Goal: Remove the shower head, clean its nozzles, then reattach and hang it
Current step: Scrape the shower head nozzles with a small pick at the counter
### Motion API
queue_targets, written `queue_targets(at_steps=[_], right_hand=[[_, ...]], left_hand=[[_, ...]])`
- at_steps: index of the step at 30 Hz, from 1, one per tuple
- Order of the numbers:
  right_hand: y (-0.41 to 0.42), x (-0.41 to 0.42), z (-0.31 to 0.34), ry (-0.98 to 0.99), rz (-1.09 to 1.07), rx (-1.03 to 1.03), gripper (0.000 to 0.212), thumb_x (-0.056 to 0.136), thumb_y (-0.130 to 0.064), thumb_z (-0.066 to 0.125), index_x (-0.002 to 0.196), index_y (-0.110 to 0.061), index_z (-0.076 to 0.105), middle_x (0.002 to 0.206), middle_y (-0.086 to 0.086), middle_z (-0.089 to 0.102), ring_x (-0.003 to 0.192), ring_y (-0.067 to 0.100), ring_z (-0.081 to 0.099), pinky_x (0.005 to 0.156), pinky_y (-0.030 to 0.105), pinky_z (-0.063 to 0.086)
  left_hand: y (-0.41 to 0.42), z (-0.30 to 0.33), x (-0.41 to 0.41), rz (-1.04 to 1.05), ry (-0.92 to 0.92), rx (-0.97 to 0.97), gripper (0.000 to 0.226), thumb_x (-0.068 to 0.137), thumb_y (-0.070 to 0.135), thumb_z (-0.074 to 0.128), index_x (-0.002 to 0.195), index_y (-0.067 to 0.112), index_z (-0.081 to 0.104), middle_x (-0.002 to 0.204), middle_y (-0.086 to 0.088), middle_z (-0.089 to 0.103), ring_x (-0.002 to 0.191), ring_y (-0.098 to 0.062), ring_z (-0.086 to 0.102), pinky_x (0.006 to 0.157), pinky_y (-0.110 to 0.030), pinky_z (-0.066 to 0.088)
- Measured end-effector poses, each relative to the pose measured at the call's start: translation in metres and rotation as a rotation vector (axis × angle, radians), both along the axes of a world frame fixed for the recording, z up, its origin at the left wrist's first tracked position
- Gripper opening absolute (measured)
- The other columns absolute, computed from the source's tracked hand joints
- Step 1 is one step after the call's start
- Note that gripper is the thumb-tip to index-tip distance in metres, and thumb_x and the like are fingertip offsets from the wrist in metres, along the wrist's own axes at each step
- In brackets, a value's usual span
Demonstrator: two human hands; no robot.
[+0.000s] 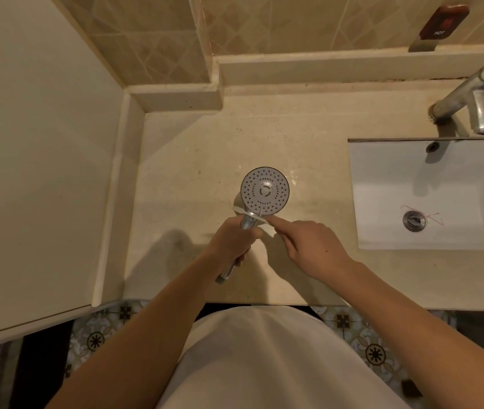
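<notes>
Shower head (265, 191): detached, face up over counter (308, 149). Left hand (230, 242) grips its handle; right hand (305, 246) pinches a white strip at the neck. Step: nozzle cleaning, seemingly. Next: work across the holes.

A detached chrome shower head (265, 191) is held above a beige stone counter, its round grey nozzle face turned upward. Rings of small dark nozzles are set around a central disc. The chrome handle is angled down and to the left, and its open threaded end is left unconnected.
</notes>
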State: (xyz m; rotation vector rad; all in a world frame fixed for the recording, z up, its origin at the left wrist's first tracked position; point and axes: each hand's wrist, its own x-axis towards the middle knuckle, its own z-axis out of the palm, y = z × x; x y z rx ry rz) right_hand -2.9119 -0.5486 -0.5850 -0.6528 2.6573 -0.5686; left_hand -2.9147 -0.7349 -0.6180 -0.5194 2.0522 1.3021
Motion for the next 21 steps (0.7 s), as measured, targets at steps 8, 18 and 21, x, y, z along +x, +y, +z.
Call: queue_targets(at_steps=[8,18,21], right_hand=[[0.011,-0.009,0.004,0.08,-0.18,-0.188,0.047,0.098,-0.019,0.045,0.143,-0.032,0.046,0.09,0.006,0.072,0.076,0.027,0.064,0.062,0.04,0.051],[0.021,-0.003,-0.003,-0.012,-0.087,-0.137,0.049,0.1,-0.022,0.04,0.146,-0.037,0.038,0.094,0.007,0.073,0.078,0.028,0.066,0.065,0.041,0.052],[0.02,0.002,-0.006,0.005,-0.076,-0.107,0.049,0.1,-0.024,0.038,0.147,-0.039,0.036,0.094,0.006,0.071,0.079,0.027,0.064,0.065,0.041,0.052]], left_hand=[[0.001,0.001,-0.007,0.069,-0.024,0.042,0.008,0.087,0.016,0.06,0.086,0.009,0.057,0.053,-0.002,0.051,0.032,-0.011,0.042,0.036,-0.023,0.038],[-0.003,-0.002,0.001,0.08,-0.096,0.064,0.01,0.086,0.018,0.062,0.091,0.009,0.06,0.047,0.001,0.053,0.035,-0.011,0.044,0.038,-0.025,0.04],[-0.002,-0.001,0.001,0.056,-0.088,0.069,0.009,0.086,0.018,0.061,0.088,0.011,0.058,0.048,0.0,0.053,0.036,-0.013,0.044,0.039,-0.025,0.04]])
